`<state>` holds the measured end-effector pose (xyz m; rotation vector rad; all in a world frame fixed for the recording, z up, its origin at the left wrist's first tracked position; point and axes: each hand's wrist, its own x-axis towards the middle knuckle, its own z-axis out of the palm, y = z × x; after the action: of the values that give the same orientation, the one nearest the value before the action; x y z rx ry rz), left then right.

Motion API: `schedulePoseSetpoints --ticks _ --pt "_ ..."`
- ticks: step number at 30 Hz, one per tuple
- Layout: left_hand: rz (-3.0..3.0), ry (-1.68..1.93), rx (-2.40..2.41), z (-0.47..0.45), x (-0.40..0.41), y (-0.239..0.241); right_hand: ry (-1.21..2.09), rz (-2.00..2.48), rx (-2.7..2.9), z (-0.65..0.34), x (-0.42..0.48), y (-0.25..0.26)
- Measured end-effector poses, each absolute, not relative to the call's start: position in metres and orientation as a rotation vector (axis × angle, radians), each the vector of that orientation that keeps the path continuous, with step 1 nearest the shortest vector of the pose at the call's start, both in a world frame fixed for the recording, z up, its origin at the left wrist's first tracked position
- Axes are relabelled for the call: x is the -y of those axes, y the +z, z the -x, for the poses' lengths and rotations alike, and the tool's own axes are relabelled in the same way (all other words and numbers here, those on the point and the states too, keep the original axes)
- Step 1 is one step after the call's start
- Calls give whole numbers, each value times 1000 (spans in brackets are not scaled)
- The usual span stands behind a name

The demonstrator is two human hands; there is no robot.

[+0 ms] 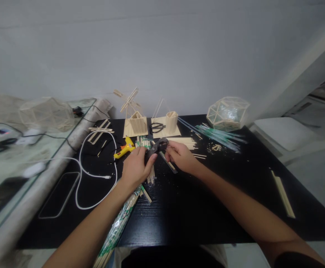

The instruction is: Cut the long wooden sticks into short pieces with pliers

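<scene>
Near the middle of the black table, my left hand (134,165) is closed around a black hand tool (157,146) with a curved, rounded end; its exact kind is unclear. My right hand (182,157) is closed in a pinch beside that rounded end. Whatever lies between its fingertips is too small to make out. Beneath and behind the hands lie pale wooden sticks (186,142), some in green-printed clear wrappers. A yellow glue gun (125,148) lies just left of my left hand.
Two stick-built models, one an angular tower (138,123), one a round tower (171,121), stand on wooden bases at the back. Black scissors (157,128) lie between them. A white cable (79,163), a phone (59,195), wrapped sticks (120,223) and a faceted frame (228,112) surround the work area.
</scene>
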<state>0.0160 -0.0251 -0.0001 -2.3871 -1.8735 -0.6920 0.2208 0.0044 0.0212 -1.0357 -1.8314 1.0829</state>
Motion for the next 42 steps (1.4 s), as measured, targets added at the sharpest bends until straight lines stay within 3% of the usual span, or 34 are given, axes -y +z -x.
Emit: schedulePoseSetpoints --ticks 38,42 --pt "2393 -662 1924 -16 26 2 1119 1043 1808 -222 -7 22" --pt "2528 -843 2123 -17 26 4 1156 1032 1785 -221 -6 22"
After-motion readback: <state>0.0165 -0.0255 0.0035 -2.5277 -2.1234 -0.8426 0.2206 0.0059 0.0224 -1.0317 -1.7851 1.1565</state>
